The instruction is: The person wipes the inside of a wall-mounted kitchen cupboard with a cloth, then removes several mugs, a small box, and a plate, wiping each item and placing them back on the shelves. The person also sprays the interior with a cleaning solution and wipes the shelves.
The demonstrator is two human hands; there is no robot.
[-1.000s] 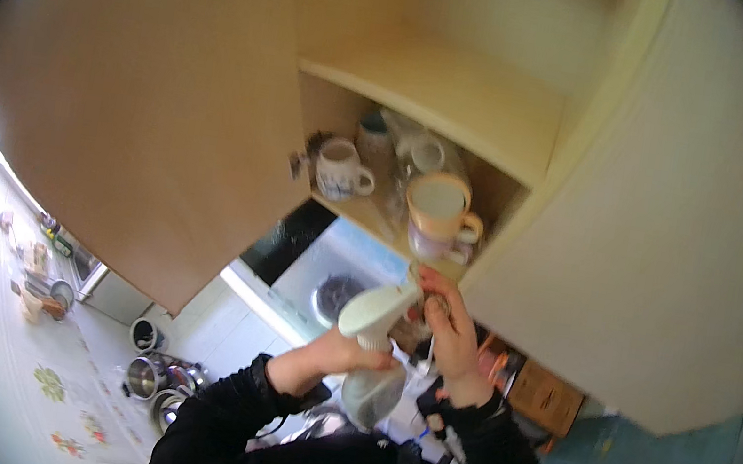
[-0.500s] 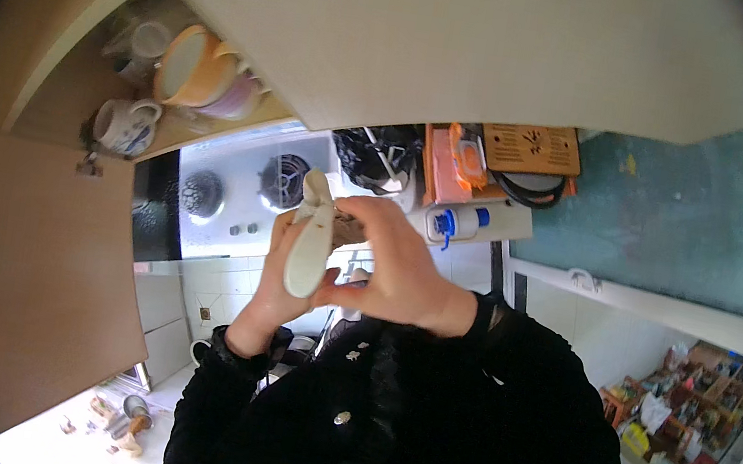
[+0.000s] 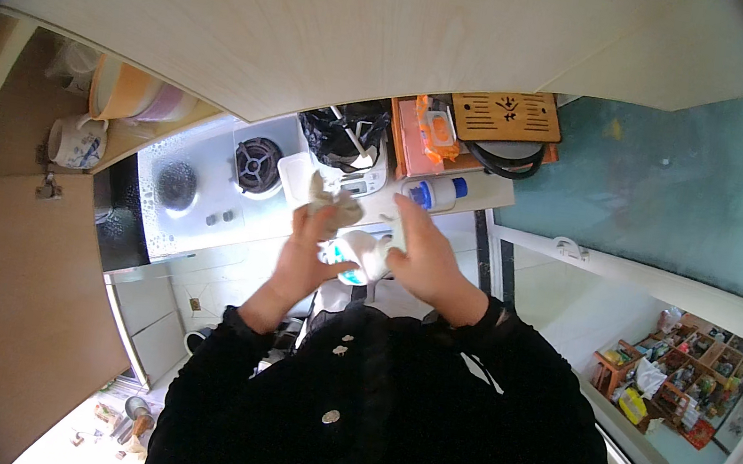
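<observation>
Before my chest, both hands are raised and a little apart. My left hand (image 3: pixel 296 264) grips a crumpled off-white cloth-like piece (image 3: pixel 335 206) that sticks up past its fingers; its exact kind is unclear. A pale, smooth object (image 3: pixel 397 236) shows along the inner side of my right hand (image 3: pixel 431 264), between thumb and fingers, mostly hidden by them. Lower down, between the hands, a white bottle-like container (image 3: pixel 355 251) with teal marks is in sight; I cannot tell whether either hand touches it.
Overhead on the left, an open cabinet (image 3: pixel 128 141) holds cups and bowls (image 3: pixel 116 92). Behind the hands are a gas stove (image 3: pixel 208 181), a black plastic bag (image 3: pixel 342 138), a blue-capped bottle (image 3: pixel 434 191) and a slatted wooden board (image 3: pixel 506 118). A sliding glass door (image 3: pixel 661 197) is at right.
My hands have moved apart. The pale oval face that was turned up between them no longer shows, and the crumpled piece is at my left hand. The view has shifted, uncovering the white container below.
</observation>
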